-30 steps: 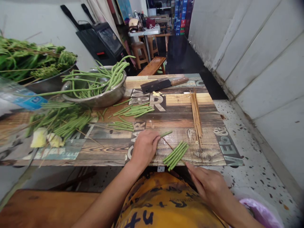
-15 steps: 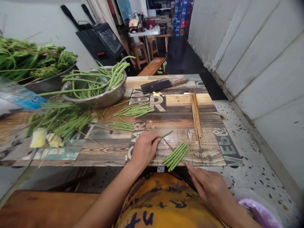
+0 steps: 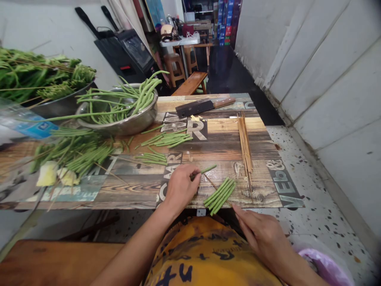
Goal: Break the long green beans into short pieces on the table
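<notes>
My left hand (image 3: 181, 186) rests on the near edge of the patterned table (image 3: 226, 139), fingers pinched on one short green bean piece (image 3: 207, 169) that sticks out to the right. Just right of it lies a small row of cut bean pieces (image 3: 220, 192) threaded on a thin wooden skewer (image 3: 212, 184). My right hand (image 3: 262, 234) hovers below the table edge near the skewer's near end; its fingers lie together and stretched, and I see nothing in them.
A bundle of bamboo skewers (image 3: 245, 143) lies to the right. A cleaver (image 3: 202, 106) sits at the far edge. A steel bowl (image 3: 125, 119) of long beans, loose bean piles (image 3: 80, 151) and a greens basin (image 3: 44, 85) fill the left. A pink bag (image 3: 327, 266) is at lower right.
My left hand has closed on the single bean piece and lifted its tip slightly. The right hand has barely moved.
</notes>
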The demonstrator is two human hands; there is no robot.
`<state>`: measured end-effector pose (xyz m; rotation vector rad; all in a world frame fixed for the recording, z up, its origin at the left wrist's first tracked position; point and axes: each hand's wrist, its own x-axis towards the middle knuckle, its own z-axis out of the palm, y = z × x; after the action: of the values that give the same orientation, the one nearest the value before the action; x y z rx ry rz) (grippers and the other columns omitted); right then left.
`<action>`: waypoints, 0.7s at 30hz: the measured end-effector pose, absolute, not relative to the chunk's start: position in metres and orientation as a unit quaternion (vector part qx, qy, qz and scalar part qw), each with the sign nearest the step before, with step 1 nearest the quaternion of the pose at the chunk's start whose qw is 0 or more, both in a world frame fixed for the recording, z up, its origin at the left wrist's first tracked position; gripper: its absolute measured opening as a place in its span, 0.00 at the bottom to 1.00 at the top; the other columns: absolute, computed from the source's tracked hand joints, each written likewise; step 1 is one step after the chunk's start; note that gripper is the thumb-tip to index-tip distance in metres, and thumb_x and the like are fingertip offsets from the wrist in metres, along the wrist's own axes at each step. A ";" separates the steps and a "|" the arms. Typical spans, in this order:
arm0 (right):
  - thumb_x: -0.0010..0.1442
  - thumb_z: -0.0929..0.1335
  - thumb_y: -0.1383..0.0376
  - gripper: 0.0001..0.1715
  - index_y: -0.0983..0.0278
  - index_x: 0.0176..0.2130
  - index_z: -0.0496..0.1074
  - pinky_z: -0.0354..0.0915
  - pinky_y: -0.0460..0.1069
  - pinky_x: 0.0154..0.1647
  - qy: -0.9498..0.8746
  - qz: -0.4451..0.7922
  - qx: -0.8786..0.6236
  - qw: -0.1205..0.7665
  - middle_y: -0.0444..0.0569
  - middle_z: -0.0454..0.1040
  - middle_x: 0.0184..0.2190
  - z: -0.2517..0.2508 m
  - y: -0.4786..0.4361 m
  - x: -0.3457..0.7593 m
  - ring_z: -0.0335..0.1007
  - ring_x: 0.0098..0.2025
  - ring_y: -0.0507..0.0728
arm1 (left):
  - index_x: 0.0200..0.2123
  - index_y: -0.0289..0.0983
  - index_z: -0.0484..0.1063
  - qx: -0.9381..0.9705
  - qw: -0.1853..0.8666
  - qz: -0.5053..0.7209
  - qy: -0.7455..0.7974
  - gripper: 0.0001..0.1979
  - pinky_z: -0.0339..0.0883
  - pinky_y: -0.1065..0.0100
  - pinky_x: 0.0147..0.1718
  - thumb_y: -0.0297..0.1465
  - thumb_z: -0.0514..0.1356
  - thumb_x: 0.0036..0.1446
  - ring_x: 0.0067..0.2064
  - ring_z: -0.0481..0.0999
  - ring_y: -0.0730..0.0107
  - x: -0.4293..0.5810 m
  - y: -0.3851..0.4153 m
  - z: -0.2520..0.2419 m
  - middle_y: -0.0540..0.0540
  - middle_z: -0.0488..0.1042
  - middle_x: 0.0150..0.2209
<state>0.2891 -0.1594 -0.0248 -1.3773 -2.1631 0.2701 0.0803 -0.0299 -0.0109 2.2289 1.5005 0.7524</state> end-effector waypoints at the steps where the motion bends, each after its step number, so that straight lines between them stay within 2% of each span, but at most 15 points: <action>1: 0.64 0.58 0.73 0.19 0.69 0.53 0.65 0.70 0.45 0.31 -0.807 0.100 -0.512 0.278 0.51 0.78 0.32 -0.025 -0.159 0.289 0.74 0.30 0.52 | 0.28 0.37 0.73 0.785 0.177 0.266 0.530 0.04 0.64 0.67 0.33 0.24 0.58 0.50 0.32 0.71 0.68 0.081 -0.030 -0.011 0.48 0.74 0.28; 12: 0.63 0.58 0.74 0.18 0.70 0.52 0.65 0.71 0.45 0.32 -0.814 0.089 -0.504 0.275 0.52 0.78 0.33 -0.022 -0.159 0.288 0.74 0.30 0.53 | 0.27 0.37 0.73 0.760 0.187 0.280 0.555 0.05 0.63 0.69 0.31 0.24 0.58 0.49 0.30 0.70 0.70 0.084 -0.032 -0.015 0.50 0.73 0.26; 21: 0.63 0.59 0.74 0.18 0.72 0.51 0.66 0.70 0.46 0.30 -0.812 0.104 -0.504 0.276 0.52 0.77 0.29 -0.028 -0.161 0.289 0.73 0.28 0.53 | 0.26 0.36 0.73 0.761 0.178 0.285 0.556 0.04 0.62 0.69 0.31 0.25 0.58 0.49 0.30 0.70 0.69 0.085 -0.033 -0.018 0.50 0.73 0.26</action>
<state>0.2889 -0.1606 -0.0277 -1.3537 -2.1803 0.2805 0.0848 -0.0332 -0.0183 2.1513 1.5720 0.8050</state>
